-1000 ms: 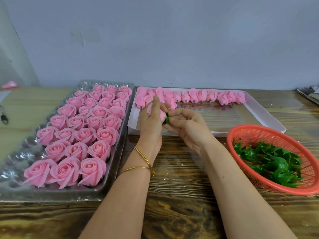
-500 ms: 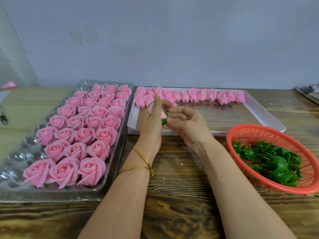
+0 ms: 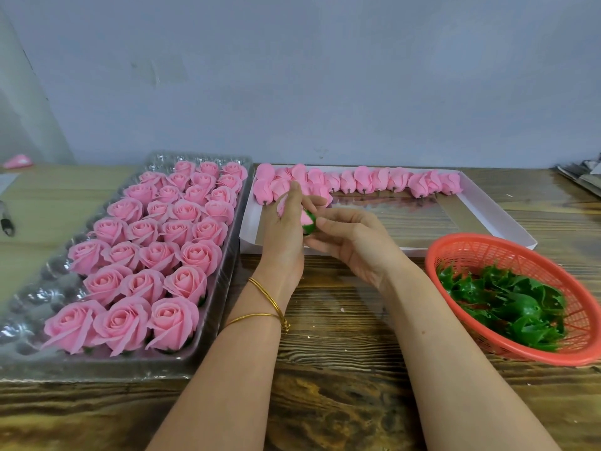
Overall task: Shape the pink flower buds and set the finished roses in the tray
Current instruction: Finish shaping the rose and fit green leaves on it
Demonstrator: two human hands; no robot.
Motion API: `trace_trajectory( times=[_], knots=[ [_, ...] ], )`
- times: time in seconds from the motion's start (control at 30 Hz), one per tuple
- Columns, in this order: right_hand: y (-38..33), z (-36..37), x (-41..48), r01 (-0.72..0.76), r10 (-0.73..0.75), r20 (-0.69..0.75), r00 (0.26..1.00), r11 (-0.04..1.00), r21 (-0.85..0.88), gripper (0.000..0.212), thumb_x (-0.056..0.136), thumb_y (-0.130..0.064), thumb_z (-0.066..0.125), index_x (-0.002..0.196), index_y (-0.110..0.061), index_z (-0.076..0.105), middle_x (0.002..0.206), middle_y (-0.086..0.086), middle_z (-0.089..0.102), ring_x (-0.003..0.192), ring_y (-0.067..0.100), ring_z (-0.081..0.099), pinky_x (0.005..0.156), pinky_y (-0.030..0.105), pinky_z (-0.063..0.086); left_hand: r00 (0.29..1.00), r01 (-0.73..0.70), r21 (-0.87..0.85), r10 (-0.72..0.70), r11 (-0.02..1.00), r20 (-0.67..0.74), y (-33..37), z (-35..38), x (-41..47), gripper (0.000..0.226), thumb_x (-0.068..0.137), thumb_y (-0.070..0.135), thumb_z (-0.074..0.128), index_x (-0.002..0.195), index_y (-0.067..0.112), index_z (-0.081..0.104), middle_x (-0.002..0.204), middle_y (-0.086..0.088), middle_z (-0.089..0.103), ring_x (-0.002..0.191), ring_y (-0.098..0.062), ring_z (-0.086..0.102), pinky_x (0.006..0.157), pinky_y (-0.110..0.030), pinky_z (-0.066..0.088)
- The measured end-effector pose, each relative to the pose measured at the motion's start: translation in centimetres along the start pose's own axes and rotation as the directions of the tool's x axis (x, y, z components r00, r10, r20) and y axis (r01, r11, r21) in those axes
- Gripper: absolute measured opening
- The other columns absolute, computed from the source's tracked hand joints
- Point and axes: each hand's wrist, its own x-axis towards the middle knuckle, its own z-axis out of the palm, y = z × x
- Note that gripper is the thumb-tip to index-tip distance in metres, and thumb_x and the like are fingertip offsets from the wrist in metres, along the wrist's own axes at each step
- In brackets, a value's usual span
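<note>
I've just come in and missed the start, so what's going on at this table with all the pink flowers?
A person is shaping one pink bud: the left hand holds it while the right hand pinches its green base. Finished roses fill most of the clear tray on the left. Unshaped buds line the far edge of the white box, and a red basket on the right holds green leafy pieces.

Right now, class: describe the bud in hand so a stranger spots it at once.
Find the white box on the table. Over its near left corner, the left hand and right hand hold one pink bud. Unlike the row of buds in the box, it has a green base.
</note>
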Motion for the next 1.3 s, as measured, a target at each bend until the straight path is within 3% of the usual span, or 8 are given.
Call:
trace_trajectory(
  times=[0.13,0.3,0.47,0.7,0.87,1.0,1.1,1.3],
  knots=[
    [0.02,0.06,-0.03,-0.018,0.018,0.010,1.000,1.000,-0.014,0.016,0.095,0.005,0.053,0.098,0.001,0.069,0.086,0.011,0.070,0.074,0.018,0.071,0.072,0.024,0.059,1.000,0.009,0.014,-0.009,1.000,0.027,-0.03,0.04,-0.04,0.052,0.100,0.044,0.044,0.053,0.026,0.060,0.081,0.005,0.069,0.094,-0.018,0.066,0.091,-0.039,0.051],
    [0.21,-0.10,0.17,0.013,-0.012,-0.032,0.999,1.000,0.021,0.019,0.088,0.012,0.058,0.095,-0.001,0.070,0.080,0.010,0.074,0.075,0.018,0.073,0.072,0.024,0.060,0.999,-0.014,0.057,0.012,0.998,0.031,-0.09,-0.15,-0.06,0.044,0.098,0.047,0.046,0.071,0.023,0.070,0.084,-0.003,0.071,0.093,-0.024,0.066,0.092,-0.043,0.051],
    [0.38,-0.33,0.34,0.042,-0.042,-0.052,0.998,0.999,-0.004,0.022,0.082,0.015,0.062,0.096,0.000,0.070,0.086,0.014,0.075,0.082,0.024,0.073,0.080,0.030,0.060,0.999,0.004,0.118,-0.010,0.993,0.048,0.11,-0.06,-0.23,0.044,0.099,0.046,0.045,0.066,0.029,0.070,0.074,0.005,0.069,0.081,-0.014,0.066,0.084,-0.038,0.051],
    [0.47,-0.21,0.28,0.138,-0.144,-0.037,0.989,0.981,-0.133,0.042,0.075,0.019,0.066,0.080,-0.020,0.079,0.082,0.001,0.076,0.079,0.014,0.072,0.080,0.027,0.059,0.999,0.039,0.105,-0.041,0.994,0.019,0.29,0.18,-0.33,0.039,0.096,0.045,0.051,0.068,0.026,0.069,0.082,0.002,0.071,0.095,-0.019,0.066,0.100,-0.044,0.048],
    [0.47,-0.12,0.29,0.152,-0.167,-0.060,0.984,0.969,-0.195,0.032,0.073,0.017,0.070,0.084,-0.013,0.071,0.082,-0.004,0.075,0.076,0.009,0.071,0.073,0.021,0.057,0.999,0.005,0.126,-0.010,0.992,0.040,0.17,0.22,-0.27,0.049,0.097,0.044,0.049,0.053,0.026,0.061,0.077,0.002,0.067,0.094,-0.021,0.064,0.101,-0.049,0.046],
    [0.41,-0.18,0.27,0.084,-0.085,-0.002,0.996,0.996,-0.038,0.023,0.081,0.018,0.061,0.088,-0.004,0.069,0.080,0.004,0.074,0.079,0.017,0.071,0.085,0.030,0.059,1.000,-0.019,0.101,0.019,0.995,0.002,0.09,0.31,-0.09,0.050,0.099,0.039,0.048,0.052,0.024,0.056,0.081,0.001,0.069,0.090,-0.020,0.066,0.094,-0.048,0.050],
    [0.14,-0.21,0.18,0.026,-0.031,0.057,0.998,0.997,0.077,0.023,0.090,0.015,0.051,0.093,0.000,0.068,0.082,0.007,0.074,0.081,0.017,0.072,0.087,0.029,0.058,1.000,-0.026,0.062,0.026,0.998,0.002,0.09,0.12,0.01,0.050,0.100,0.038,0.047,0.052,0.023,0.054,0.085,0.000,0.069,0.091,-0.021,0.066,0.092,-0.045,0.050],
    [-0.05,0.11,-0.15,-0.007,0.005,0.079,0.997,1.000,0.024,0.021,0.095,0.008,0.048,0.109,0.005,0.063,0.097,0.014,0.066,0.086,0.017,0.069,0.090,0.030,0.057,0.999,-0.006,0.041,0.005,0.999,0.036,0.12,-0.02,-0.06,0.050,0.099,0.040,0.047,0.052,0.022,0.054,0.085,0.002,0.069,0.091,-0.018,0.067,0.089,-0.039,0.052]
  ],
)
